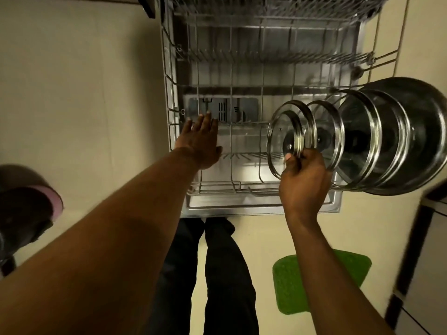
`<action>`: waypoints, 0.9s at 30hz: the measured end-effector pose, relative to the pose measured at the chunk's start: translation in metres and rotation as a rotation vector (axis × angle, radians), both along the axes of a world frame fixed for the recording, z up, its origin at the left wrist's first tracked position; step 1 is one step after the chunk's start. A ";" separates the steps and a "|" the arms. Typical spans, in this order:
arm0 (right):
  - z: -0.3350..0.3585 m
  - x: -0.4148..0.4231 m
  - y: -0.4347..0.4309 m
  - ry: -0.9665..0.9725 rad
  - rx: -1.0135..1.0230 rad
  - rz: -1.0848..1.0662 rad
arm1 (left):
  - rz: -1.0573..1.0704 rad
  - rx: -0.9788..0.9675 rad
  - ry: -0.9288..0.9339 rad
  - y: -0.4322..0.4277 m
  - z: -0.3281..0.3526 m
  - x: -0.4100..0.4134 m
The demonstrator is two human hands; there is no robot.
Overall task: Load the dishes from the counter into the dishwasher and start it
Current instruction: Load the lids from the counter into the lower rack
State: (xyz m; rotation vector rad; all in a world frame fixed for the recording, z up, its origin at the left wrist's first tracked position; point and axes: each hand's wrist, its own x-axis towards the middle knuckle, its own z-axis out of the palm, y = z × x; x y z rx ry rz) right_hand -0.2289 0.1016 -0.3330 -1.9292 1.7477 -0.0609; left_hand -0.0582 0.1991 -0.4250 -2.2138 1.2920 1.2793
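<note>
The dishwasher's lower wire rack [169, 97] is pulled out over the open door [261, 209]. Several glass lids with steel rims stand on edge in a row at the rack's right side, from a small lid [278, 139] up to a big one [358, 139], with a large steel pan [416, 136] behind them. My right hand [304, 182] pinches the rim of the small front lid at its lower edge. My left hand [202, 139] stretches out flat over the rack's left part with straight fingers and holds nothing.
The upper rack [266, 10] juts out above at the top. A green mat [321, 279] lies on the pale floor at the right. My dark-trousered legs [217, 274] stand in front of the door. A dark round object [26, 206] sits at the left edge.
</note>
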 end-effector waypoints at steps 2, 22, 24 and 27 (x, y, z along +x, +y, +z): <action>-0.002 0.003 -0.003 -0.001 0.004 0.000 | -0.010 0.007 0.021 0.001 -0.004 0.000; -0.004 0.005 -0.002 0.122 -0.045 0.087 | -0.003 0.038 0.100 -0.007 -0.002 0.008; -0.007 0.008 -0.002 0.172 -0.028 0.089 | -0.009 0.046 0.098 -0.008 -0.002 0.009; -0.012 0.010 -0.001 0.250 0.005 0.100 | -0.007 0.054 0.105 -0.009 -0.002 0.009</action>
